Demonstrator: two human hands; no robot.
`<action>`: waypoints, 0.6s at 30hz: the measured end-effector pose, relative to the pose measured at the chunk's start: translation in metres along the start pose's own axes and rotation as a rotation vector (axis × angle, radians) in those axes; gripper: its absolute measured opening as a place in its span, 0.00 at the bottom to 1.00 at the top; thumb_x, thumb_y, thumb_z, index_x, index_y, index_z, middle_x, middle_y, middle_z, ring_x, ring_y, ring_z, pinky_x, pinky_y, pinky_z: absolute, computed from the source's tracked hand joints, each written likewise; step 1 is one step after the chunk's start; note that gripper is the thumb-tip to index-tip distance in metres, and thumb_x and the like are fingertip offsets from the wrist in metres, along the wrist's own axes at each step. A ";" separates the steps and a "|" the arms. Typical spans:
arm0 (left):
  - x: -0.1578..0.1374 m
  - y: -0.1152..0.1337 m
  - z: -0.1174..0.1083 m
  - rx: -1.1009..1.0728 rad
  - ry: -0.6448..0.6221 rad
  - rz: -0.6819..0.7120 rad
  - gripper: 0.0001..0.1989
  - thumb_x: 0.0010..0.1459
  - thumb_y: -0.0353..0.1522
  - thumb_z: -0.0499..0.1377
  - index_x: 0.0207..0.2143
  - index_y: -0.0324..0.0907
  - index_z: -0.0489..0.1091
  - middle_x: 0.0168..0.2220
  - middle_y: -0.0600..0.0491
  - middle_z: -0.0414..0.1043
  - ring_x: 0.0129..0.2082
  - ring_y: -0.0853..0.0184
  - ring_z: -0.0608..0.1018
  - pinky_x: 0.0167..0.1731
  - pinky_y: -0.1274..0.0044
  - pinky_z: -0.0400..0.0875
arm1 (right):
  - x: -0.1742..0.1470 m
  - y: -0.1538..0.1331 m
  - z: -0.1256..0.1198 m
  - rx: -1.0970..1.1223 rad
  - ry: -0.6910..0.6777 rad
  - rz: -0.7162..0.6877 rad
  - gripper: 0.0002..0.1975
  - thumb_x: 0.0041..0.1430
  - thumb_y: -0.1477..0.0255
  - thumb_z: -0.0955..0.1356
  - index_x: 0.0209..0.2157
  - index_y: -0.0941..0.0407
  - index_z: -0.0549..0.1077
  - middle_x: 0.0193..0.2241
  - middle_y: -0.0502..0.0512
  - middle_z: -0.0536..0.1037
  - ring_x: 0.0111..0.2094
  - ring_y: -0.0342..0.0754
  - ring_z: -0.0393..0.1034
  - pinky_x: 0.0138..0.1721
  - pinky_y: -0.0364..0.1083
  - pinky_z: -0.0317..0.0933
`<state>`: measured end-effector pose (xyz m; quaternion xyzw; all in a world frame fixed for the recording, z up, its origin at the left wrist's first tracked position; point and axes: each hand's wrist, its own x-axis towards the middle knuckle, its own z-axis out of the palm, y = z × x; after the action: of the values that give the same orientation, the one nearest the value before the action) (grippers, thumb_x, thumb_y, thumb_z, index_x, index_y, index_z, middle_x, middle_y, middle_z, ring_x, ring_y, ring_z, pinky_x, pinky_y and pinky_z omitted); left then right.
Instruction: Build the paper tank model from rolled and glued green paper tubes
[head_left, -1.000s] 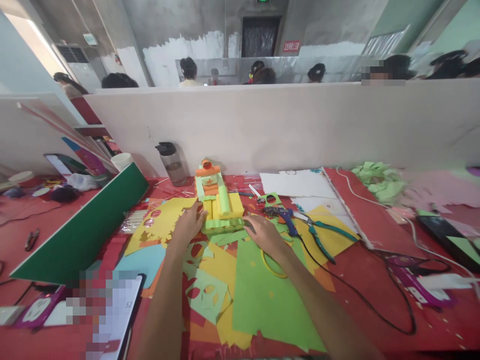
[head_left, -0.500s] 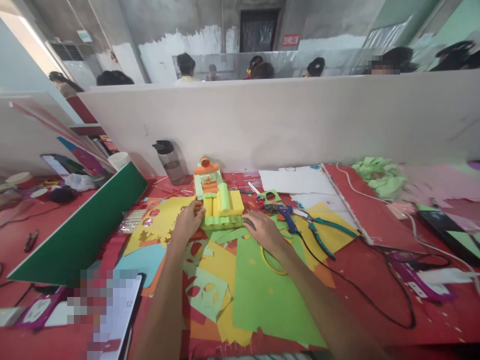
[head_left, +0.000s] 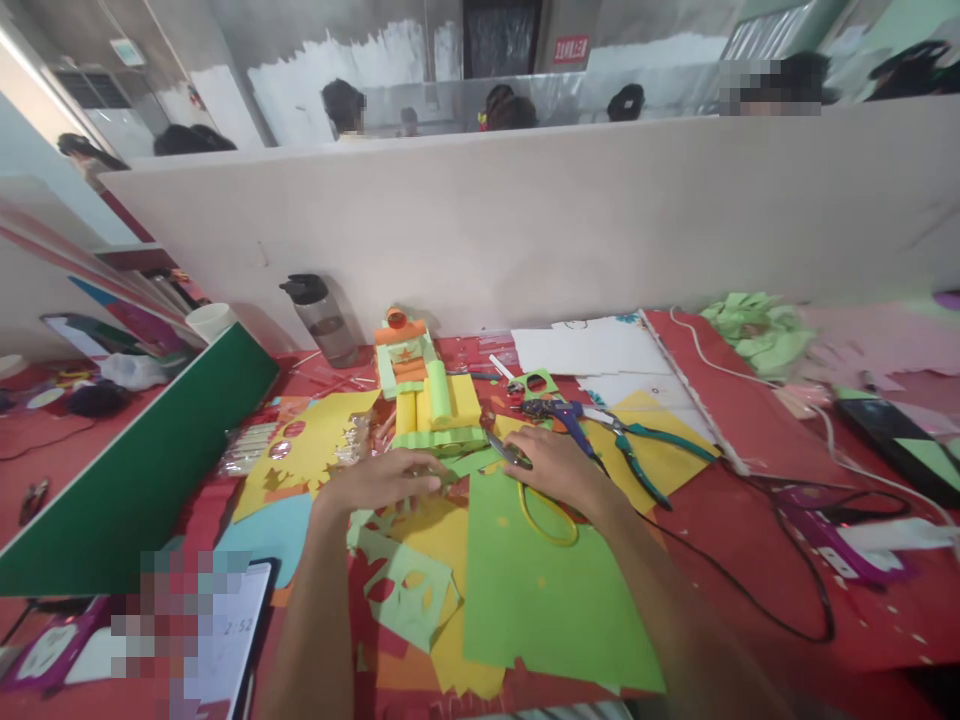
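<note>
A paper model tank (head_left: 439, 405) in yellow, green and orange stands at the middle of the table. My left hand (head_left: 394, 478) is just in front of it, over the cut paper scraps, with its fingers stretched out and nothing in them. To the right, my right hand (head_left: 551, 462) grips a pair of yellow-handled scissors (head_left: 556, 538) near the pivot, its blades pointing toward the tank's front corner. Beneath the scissors lies a large green sheet (head_left: 547, 610). A pale green sheet with cut-out holes (head_left: 411, 590) rests in front of my left hand.
A glue gun (head_left: 574, 425) and teal-handled pliers (head_left: 637, 470) lie to the right. A water bottle (head_left: 324, 325) stands behind, near the white partition (head_left: 480, 220). On the left are a leaning green board (head_left: 150, 470) and a phone (head_left: 236, 630). Yellow sheets (head_left: 300, 440) spread around.
Both hands have come away from the tank's sides. My left hand has moved toward me over the scraps. My right hand has taken hold of the scissors. The view has shifted slightly.
</note>
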<state>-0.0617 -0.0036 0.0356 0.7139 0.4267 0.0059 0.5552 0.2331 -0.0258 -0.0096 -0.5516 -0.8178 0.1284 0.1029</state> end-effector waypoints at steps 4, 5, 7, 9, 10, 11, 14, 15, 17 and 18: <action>0.019 0.009 0.020 -0.046 -0.086 -0.047 0.29 0.54 0.52 0.60 0.52 0.45 0.70 0.37 0.49 0.78 0.26 0.63 0.79 0.22 0.77 0.69 | -0.005 -0.005 0.003 -0.080 -0.037 0.027 0.15 0.61 0.64 0.69 0.48 0.53 0.71 0.41 0.58 0.79 0.42 0.56 0.74 0.38 0.46 0.60; 0.024 0.009 0.025 -0.066 -0.086 -0.061 0.29 0.54 0.52 0.60 0.52 0.45 0.68 0.37 0.50 0.78 0.27 0.63 0.79 0.22 0.77 0.69 | -0.006 -0.007 0.004 -0.105 -0.042 0.042 0.14 0.62 0.65 0.68 0.48 0.53 0.70 0.40 0.59 0.79 0.41 0.57 0.75 0.37 0.47 0.60; 0.032 0.008 0.032 -0.069 -0.055 -0.077 0.28 0.53 0.52 0.61 0.50 0.44 0.68 0.35 0.51 0.77 0.24 0.65 0.78 0.21 0.78 0.68 | -0.007 -0.012 0.004 -0.150 -0.055 0.077 0.13 0.62 0.68 0.67 0.48 0.54 0.68 0.38 0.59 0.79 0.39 0.57 0.75 0.34 0.47 0.59; 0.039 0.005 0.037 -0.045 -0.020 -0.071 0.27 0.53 0.53 0.60 0.46 0.43 0.68 0.31 0.52 0.75 0.21 0.67 0.75 0.20 0.78 0.65 | -0.007 -0.015 0.004 -0.172 -0.069 0.100 0.11 0.62 0.71 0.66 0.46 0.55 0.67 0.36 0.59 0.79 0.36 0.57 0.76 0.32 0.46 0.57; 0.041 0.004 0.039 -0.035 -0.009 -0.057 0.26 0.54 0.53 0.59 0.44 0.43 0.68 0.29 0.53 0.74 0.20 0.68 0.74 0.19 0.78 0.64 | -0.008 -0.017 0.004 -0.177 -0.073 0.106 0.11 0.61 0.71 0.66 0.46 0.55 0.66 0.36 0.59 0.79 0.36 0.57 0.76 0.32 0.46 0.57; 0.044 0.003 0.040 -0.026 -0.015 -0.040 0.25 0.55 0.53 0.58 0.42 0.42 0.68 0.27 0.54 0.73 0.20 0.68 0.72 0.19 0.78 0.63 | -0.008 -0.018 0.003 -0.179 -0.075 0.109 0.11 0.61 0.71 0.66 0.45 0.55 0.66 0.37 0.60 0.79 0.36 0.57 0.76 0.31 0.46 0.56; 0.050 0.003 0.044 0.009 -0.091 0.023 0.23 0.56 0.52 0.57 0.34 0.41 0.65 0.23 0.56 0.68 0.19 0.71 0.69 0.19 0.78 0.59 | -0.008 -0.019 0.002 -0.182 -0.085 0.110 0.11 0.62 0.71 0.66 0.45 0.56 0.65 0.37 0.60 0.79 0.36 0.58 0.76 0.31 0.46 0.56; 0.051 0.003 0.045 0.024 -0.120 0.043 0.22 0.56 0.52 0.57 0.32 0.41 0.64 0.22 0.57 0.66 0.19 0.71 0.68 0.20 0.78 0.58 | -0.008 -0.018 0.001 -0.179 -0.089 0.112 0.11 0.62 0.71 0.66 0.45 0.56 0.65 0.38 0.61 0.79 0.36 0.58 0.76 0.31 0.46 0.56; 0.054 0.006 0.047 0.072 -0.131 0.088 0.22 0.56 0.51 0.57 0.28 0.42 0.61 0.21 0.58 0.63 0.20 0.72 0.66 0.21 0.78 0.57 | -0.008 -0.017 0.000 -0.168 -0.087 0.116 0.09 0.63 0.71 0.65 0.45 0.56 0.66 0.39 0.61 0.79 0.38 0.58 0.76 0.32 0.46 0.57; 0.055 0.007 0.049 0.107 -0.107 0.116 0.22 0.56 0.51 0.58 0.27 0.42 0.60 0.21 0.59 0.62 0.21 0.72 0.65 0.21 0.78 0.57 | -0.009 -0.016 -0.001 -0.159 -0.083 0.120 0.08 0.63 0.71 0.64 0.44 0.56 0.66 0.39 0.62 0.79 0.38 0.58 0.76 0.33 0.46 0.57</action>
<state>0.0010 -0.0079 -0.0036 0.7653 0.3540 -0.0227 0.5371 0.2222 -0.0397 -0.0040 -0.6002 -0.7944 0.0917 0.0169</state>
